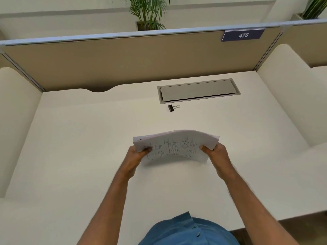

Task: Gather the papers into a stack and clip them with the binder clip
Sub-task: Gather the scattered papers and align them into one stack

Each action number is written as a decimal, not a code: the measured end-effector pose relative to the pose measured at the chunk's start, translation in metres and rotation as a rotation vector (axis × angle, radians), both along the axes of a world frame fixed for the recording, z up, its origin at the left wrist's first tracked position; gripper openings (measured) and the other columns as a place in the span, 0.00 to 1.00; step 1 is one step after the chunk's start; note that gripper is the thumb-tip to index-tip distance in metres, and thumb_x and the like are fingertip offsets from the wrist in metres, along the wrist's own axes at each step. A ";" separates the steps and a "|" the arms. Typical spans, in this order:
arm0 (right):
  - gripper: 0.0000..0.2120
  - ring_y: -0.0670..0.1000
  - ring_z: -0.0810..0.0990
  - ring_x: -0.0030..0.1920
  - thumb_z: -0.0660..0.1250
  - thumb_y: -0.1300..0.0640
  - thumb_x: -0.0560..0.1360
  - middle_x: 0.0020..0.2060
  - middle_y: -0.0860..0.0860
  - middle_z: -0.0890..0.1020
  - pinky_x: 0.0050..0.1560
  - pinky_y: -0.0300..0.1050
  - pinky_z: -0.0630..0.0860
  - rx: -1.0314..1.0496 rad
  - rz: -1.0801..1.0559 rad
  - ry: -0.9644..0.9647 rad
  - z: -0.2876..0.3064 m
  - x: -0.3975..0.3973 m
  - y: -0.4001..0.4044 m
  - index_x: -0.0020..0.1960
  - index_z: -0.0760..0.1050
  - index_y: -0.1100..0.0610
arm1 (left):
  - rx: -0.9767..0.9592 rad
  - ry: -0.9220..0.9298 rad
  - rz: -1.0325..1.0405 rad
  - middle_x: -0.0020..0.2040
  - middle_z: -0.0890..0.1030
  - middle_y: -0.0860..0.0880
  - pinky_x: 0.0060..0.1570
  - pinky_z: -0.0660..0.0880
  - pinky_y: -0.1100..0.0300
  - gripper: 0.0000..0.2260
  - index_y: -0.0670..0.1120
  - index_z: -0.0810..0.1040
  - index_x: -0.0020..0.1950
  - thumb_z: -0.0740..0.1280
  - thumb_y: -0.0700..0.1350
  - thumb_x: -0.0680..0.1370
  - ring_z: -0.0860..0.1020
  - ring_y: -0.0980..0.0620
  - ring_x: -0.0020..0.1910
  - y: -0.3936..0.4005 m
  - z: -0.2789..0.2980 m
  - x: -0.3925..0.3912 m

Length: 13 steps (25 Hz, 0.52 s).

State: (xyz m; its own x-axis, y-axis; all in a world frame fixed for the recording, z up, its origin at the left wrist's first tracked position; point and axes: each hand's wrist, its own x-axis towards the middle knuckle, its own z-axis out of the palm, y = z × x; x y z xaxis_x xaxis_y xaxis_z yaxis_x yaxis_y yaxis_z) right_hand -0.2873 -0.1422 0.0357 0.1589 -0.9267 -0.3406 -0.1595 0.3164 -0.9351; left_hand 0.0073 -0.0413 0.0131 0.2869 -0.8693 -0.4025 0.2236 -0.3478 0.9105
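**Desk 475: papers in hand, clip on the desk**

Item one: papers (174,147), a thick stack of white printed sheets, gathered together and held between two hands above the near middle of the desk (70,138). The stack bows upward in the middle, both side edges lower than the centre. Rows of small print show on the top sheet; the text is too blurred to read. Whether the lower edge touches the desk cannot be told.

Item two: left hand (137,155), gripping the left edge of the stack, thumb curled over the top sheet, the other fingers hidden underneath.

Item three: right hand (216,153), gripping the right edge in the same way, thumb on top, fingers tucked beneath the sheets.

Item four: binder clip (172,107), black with silver wire handles, lying on the desk well apart from the papers, farther from the person, just in front of the grey cable hatch (198,91). No hand touches it.

Item five: fittings. The hatch is set flush in the far part of the cream desk, its lid down. A tan partition (123,61) runs along the back, carrying a dark blue plate (243,35) marked 475 near its right end. Potted palms (148,11) stand behind it. Cream side panels flank the desk. A blue buttoned shirt (187,230) shows at the near edge.
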 end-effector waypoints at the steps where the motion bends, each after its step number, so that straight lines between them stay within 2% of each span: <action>1: 0.12 0.50 0.83 0.53 0.72 0.62 0.77 0.51 0.49 0.87 0.51 0.43 0.76 0.018 -0.017 -0.008 -0.003 -0.001 0.002 0.59 0.82 0.54 | 0.017 0.005 -0.006 0.58 0.86 0.46 0.66 0.74 0.50 0.11 0.48 0.84 0.59 0.72 0.37 0.78 0.81 0.47 0.61 0.002 -0.006 -0.003; 3: 0.11 0.48 0.83 0.50 0.72 0.62 0.77 0.50 0.49 0.87 0.49 0.42 0.76 0.008 -0.045 -0.004 -0.001 -0.003 0.003 0.59 0.82 0.54 | 0.005 -0.011 -0.019 0.61 0.85 0.44 0.65 0.75 0.51 0.12 0.47 0.83 0.61 0.72 0.38 0.79 0.81 0.48 0.59 0.002 -0.008 -0.005; 7: 0.09 0.38 0.83 0.42 0.72 0.62 0.78 0.45 0.45 0.86 0.44 0.34 0.76 -0.028 -0.065 0.025 0.001 -0.011 0.000 0.54 0.83 0.51 | -0.011 -0.039 -0.040 0.58 0.86 0.48 0.59 0.78 0.58 0.12 0.45 0.83 0.62 0.72 0.38 0.79 0.83 0.54 0.55 0.000 -0.004 -0.002; 9: 0.08 0.43 0.83 0.45 0.71 0.62 0.78 0.45 0.45 0.86 0.44 0.36 0.77 -0.005 -0.027 0.056 -0.007 -0.012 0.003 0.53 0.83 0.51 | 0.045 -0.068 -0.061 0.59 0.86 0.48 0.59 0.77 0.58 0.13 0.46 0.83 0.63 0.72 0.38 0.79 0.82 0.51 0.60 0.002 -0.016 -0.005; 11: 0.06 0.50 0.82 0.48 0.70 0.61 0.79 0.46 0.48 0.86 0.47 0.42 0.76 0.024 0.011 0.104 -0.020 -0.014 0.009 0.51 0.83 0.51 | 0.108 -0.091 -0.049 0.60 0.85 0.47 0.59 0.74 0.57 0.12 0.46 0.82 0.63 0.72 0.39 0.79 0.80 0.46 0.65 0.005 -0.030 -0.009; 13: 0.06 0.53 0.82 0.50 0.70 0.60 0.80 0.49 0.49 0.87 0.51 0.47 0.76 0.043 0.046 0.116 -0.025 -0.016 0.010 0.53 0.83 0.51 | 0.139 -0.097 -0.025 0.59 0.85 0.47 0.59 0.73 0.55 0.12 0.44 0.82 0.63 0.72 0.41 0.79 0.79 0.44 0.65 0.005 -0.036 -0.010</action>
State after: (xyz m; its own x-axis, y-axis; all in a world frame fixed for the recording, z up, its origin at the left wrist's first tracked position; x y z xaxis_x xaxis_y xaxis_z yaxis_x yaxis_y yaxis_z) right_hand -0.3032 -0.1319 0.0107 0.1579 -0.9036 -0.3982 -0.2808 0.3455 -0.8954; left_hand -0.0032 -0.0364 -0.0227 0.3095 -0.8143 -0.4911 0.1272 -0.4763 0.8700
